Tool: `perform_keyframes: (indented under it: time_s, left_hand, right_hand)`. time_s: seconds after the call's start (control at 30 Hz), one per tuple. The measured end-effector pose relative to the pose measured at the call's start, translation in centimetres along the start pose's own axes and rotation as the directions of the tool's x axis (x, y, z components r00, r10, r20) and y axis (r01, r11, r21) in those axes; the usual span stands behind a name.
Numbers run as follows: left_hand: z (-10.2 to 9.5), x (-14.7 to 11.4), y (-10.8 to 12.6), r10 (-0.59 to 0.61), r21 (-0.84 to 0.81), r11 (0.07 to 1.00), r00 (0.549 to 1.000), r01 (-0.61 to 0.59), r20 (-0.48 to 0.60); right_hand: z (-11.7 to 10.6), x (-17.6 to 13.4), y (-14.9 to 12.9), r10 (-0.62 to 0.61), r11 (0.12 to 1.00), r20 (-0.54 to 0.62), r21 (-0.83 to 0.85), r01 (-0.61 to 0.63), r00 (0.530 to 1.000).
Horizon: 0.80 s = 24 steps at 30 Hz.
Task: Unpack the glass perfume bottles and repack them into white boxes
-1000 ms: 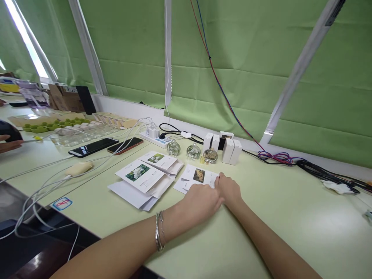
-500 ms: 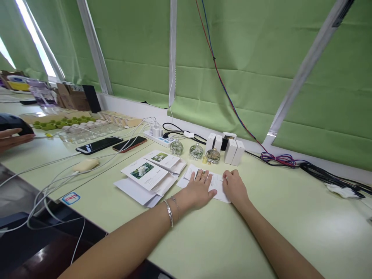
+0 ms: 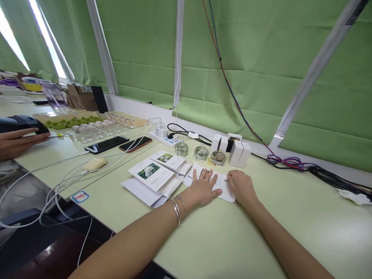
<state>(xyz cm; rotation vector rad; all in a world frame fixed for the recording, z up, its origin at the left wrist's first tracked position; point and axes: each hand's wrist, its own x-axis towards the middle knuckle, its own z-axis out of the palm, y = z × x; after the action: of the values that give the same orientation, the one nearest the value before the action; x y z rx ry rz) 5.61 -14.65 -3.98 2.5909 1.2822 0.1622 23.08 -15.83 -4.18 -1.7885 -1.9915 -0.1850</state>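
A white printed paper packet lies flat on the pale table in front of me. My left hand presses on it palm down with the fingers spread, covering most of its picture. At its right edge my right hand has its fingers curled together on the paper; the fingertips are partly hidden. Left of my left hand rest similar white packets with a flower picture, a front one overlapping a rear one. Just behind my hands stand round glass bottles, including a clear one and a darker one.
Small white boxes stand against the wall. A power strip, phones and loose white cables occupy the left. Another person's hand holds a dark device at far left. Coiled black cables lie at right.
The view has shifted slightly left, so everything sits further right. My right hand's fingers have curled over the packet's right edge a little differently; my left hand stays flat.
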Motion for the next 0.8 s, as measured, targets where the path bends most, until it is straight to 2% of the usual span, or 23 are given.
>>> perform_keyframes:
  time_s: [0.07, 0.17, 0.27, 0.33, 0.43, 0.53, 0.63, 0.7, 0.8]
  left_hand:
    - [0.0, 0.0, 0.0, 0.002, -0.002, 1.000, 1.000, -0.002, 0.000]
    - [0.3, 0.1, 0.0, 0.001, -0.006, 1.000, 1.000, -0.001, 0.008]
    - [0.5, 0.1, -0.1, 0.000, -0.007, 1.000, 1.000, 0.000, 0.005]
    - [0.4, 0.0, -0.1, 0.002, -0.007, 1.000, 1.000, -0.002, 0.003]
    - [0.0, -0.4, 0.1, 0.006, -0.022, 1.000, 1.000, -0.006, 0.022]
    - [-0.1, -0.7, 0.2, 0.016, -0.051, 0.999, 1.000, -0.015, 0.019]
    - [0.3, -0.8, -0.1, 0.026, -0.077, 0.997, 1.000, -0.026, -0.009]
    - [0.6, -0.9, -0.2, 0.027, -0.093, 0.995, 0.999, -0.029, -0.021]
    - [0.8, -0.9, -0.3, 0.023, -0.109, 0.994, 1.000, -0.025, -0.020]
  right_hand:
    - [-1.3, 1.6, 0.2, -0.002, 1.000, -0.079, 0.004, 0.002, 0.997]
    - [-3.4, 5.5, 0.5, -0.027, 1.000, -0.161, 0.008, 0.028, 0.987]
    - [-4.5, 10.4, 0.8, -0.094, 0.995, -0.144, 0.006, 0.096, 0.985]
    - [-4.4, 13.7, 1.0, -0.122, 0.992, -0.070, 0.002, 0.122, 0.990]
    - [-3.1, 18.0, 1.4, -0.115, 0.993, 0.107, -0.005, 0.116, 0.988]
    - [-1.3, 21.6, 1.8, -0.073, 0.997, 0.286, -0.011, 0.080, 0.955]
    - [0.1, 23.9, 1.8, -0.043, 0.998, 0.417, -0.019, 0.056, 0.908]
    - [0.8, 24.7, 1.4, -0.054, 0.997, 0.456, -0.018, 0.070, 0.888]
    - [0.8, 24.9, 0.2, -0.095, 0.994, 0.427, -0.016, 0.112, 0.899]
